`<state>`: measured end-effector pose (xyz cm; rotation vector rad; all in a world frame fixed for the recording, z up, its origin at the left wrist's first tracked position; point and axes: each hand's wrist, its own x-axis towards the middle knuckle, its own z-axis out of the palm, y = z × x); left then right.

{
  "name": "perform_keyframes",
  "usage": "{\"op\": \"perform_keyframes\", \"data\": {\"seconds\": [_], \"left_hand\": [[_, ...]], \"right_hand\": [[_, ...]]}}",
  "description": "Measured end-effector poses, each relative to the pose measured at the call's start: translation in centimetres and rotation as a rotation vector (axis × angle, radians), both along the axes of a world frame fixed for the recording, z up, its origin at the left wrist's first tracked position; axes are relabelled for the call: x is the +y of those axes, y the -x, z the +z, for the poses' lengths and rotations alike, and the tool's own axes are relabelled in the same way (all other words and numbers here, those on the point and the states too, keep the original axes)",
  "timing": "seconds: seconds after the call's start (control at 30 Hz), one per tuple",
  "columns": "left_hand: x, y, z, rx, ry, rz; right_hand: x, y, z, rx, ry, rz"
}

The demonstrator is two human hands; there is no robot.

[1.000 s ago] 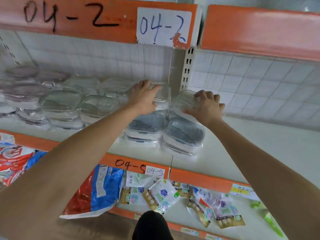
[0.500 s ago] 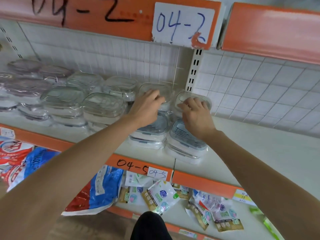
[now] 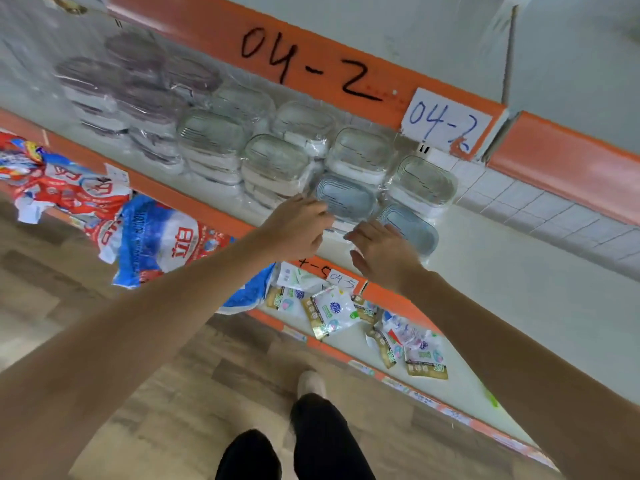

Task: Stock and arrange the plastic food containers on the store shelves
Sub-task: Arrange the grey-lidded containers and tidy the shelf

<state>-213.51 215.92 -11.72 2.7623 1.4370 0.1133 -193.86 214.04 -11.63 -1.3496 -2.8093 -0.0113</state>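
Observation:
Wrapped plastic food containers stand in stacked rows on the white shelf (image 3: 502,271). At the right end, two clear-lidded containers (image 3: 362,150) (image 3: 424,181) sit at the back. Two blue-lidded ones (image 3: 348,199) (image 3: 414,230) sit in front of them. My left hand (image 3: 298,226) is at the front left corner of the left blue-lidded container, fingers loosely curled and holding nothing. My right hand (image 3: 381,251) lies with fingers stretched out against the front of the right blue-lidded container.
An orange rail marked 04-2 (image 3: 311,64) runs above the shelf. Right of the containers the shelf is bare white board. A lower shelf (image 3: 460,386) holds small sachets and a red-blue bag (image 3: 166,237). Wood floor and my legs are below.
Both hands have drawn back from the rear clear-lidded containers to the front of the blue-lidded ones. The camera has tilted and swung so the shelves now run diagonally.

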Motion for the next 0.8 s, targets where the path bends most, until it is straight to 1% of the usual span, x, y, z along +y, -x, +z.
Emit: {"op": "perform_keyframes", "data": {"seconds": [0.07,0.13,0.27,0.47,0.57,0.7,0.8], "left_hand": [[-1.8,1.1,1.4,0.009,0.029,0.013],[-3.5,2.1,3.3,0.01,0.039,0.025],[-6.4,3.8,8.3,0.012,-0.012,0.032],[-9.8,5.0,15.8,0.024,-0.07,0.011],[-10.4,4.4,19.1,0.017,-0.104,-0.017],[-10.2,1.9,23.0,0.016,-0.153,-0.06],[-9.5,-0.7,25.2,-0.034,-0.196,-0.128]], "right_hand": [[-1.0,0.8,1.2,-0.022,0.044,-0.002],[-2.2,1.7,2.8,-0.004,0.049,0.019],[-4.3,3.5,7.1,0.051,0.009,0.054],[-8.0,4.6,13.6,0.143,-0.016,0.03],[-9.5,3.8,16.8,0.137,-0.038,0.009],[-10.6,1.3,21.0,0.164,-0.143,0.005],[-11.2,-1.1,23.2,0.169,-0.189,-0.062]]}}
